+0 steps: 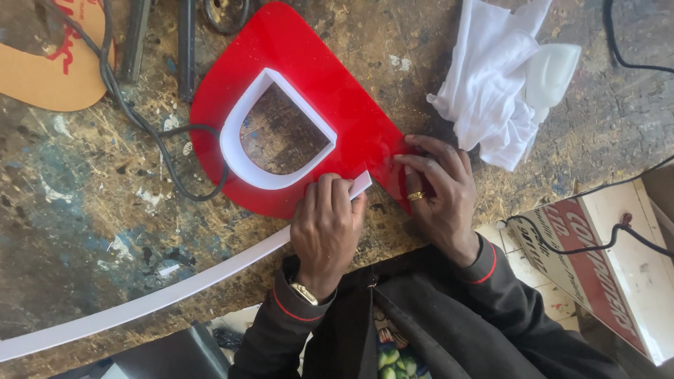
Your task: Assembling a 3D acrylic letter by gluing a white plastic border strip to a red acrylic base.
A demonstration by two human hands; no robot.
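Note:
A red acrylic letter (330, 77), D-shaped with a white inner rim (235, 151), lies flat on a paint-stained workbench (84, 203). A long white plastic strip (154, 302) runs from the lower left up to the letter's near edge. My left hand (326, 228) is closed on the strip's end, pressing it against that edge. My right hand (439, 189), wearing a gold ring, rests with its fingertips pressed on the letter's red corner.
A crumpled white cloth (495, 84) and a white cup-shaped piece (551, 70) lie at the upper right. A black cable (140, 123) loops left of the letter. An orange sandal (49, 63) sits at top left, a printed red-and-white box (604, 274) at lower right.

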